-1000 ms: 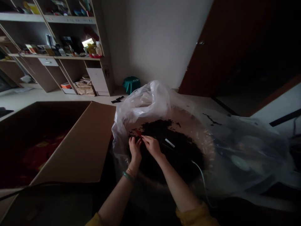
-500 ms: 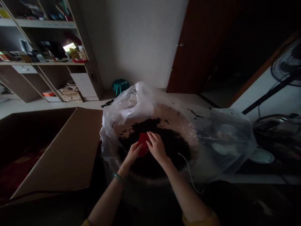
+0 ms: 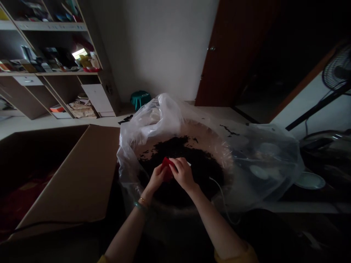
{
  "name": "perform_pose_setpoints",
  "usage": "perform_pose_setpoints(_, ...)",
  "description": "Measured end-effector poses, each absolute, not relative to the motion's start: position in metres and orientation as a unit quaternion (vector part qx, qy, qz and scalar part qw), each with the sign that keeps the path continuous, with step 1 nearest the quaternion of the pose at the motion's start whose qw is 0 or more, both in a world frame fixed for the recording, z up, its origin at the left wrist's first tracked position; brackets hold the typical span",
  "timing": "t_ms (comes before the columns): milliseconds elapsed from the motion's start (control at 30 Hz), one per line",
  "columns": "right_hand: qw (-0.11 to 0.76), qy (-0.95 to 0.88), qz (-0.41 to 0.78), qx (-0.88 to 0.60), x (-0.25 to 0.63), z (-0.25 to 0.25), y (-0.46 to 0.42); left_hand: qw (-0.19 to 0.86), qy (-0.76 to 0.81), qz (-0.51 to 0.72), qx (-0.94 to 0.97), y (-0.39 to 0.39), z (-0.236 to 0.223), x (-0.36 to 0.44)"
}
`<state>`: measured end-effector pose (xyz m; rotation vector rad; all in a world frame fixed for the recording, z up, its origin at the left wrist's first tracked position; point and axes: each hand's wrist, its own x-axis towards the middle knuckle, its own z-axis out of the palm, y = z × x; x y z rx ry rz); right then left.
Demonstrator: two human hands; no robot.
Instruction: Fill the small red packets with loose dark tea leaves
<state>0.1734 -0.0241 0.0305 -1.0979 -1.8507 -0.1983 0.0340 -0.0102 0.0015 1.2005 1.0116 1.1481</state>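
Note:
Both hands are over a wide round basket or tub lined with a clear plastic bag [image 3: 127, 153]. Dark, loose, leaf-like material [image 3: 203, 168] lies in it. My left hand [image 3: 156, 179] grips a small red packet [image 3: 166, 171] by its near side. At the packet's upper right edge, the fingers of my right hand [image 3: 182, 173] are bent and pressed close together. A small white bit [image 3: 189, 164] shows beyond the right knuckles; what it is I cannot make out. A thin white cord [image 3: 219, 188] lies on the tub's right side.
An open cardboard box [image 3: 82, 175] with red items inside stands at the left. Clear plastic sheeting [image 3: 274, 160] spreads to the right, near a pale dish [image 3: 311, 180]. Behind are a green stool [image 3: 140, 99], shelves [image 3: 55, 73], a door [image 3: 222, 54] and a fan [image 3: 338, 71].
The red packet now looks bunched and partly covered, where its flat face showed before. My right fingers have curled over its top edge, and a white bit has come into view.

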Motion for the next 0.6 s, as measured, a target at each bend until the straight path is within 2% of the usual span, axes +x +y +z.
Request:
perform_pose_setpoints(400,0.470,-0.752,-0.091,-0.453,0.171,0.010,-0.023,0.555,0.412,0.500,0.521,-0.011,0.003,0.035)
perform_pose_setpoints(600,0.503,-0.727,-0.126,-0.449,0.170,0.017,-0.028,0.551,0.419,0.505,0.515,-0.011,0.001,0.035)
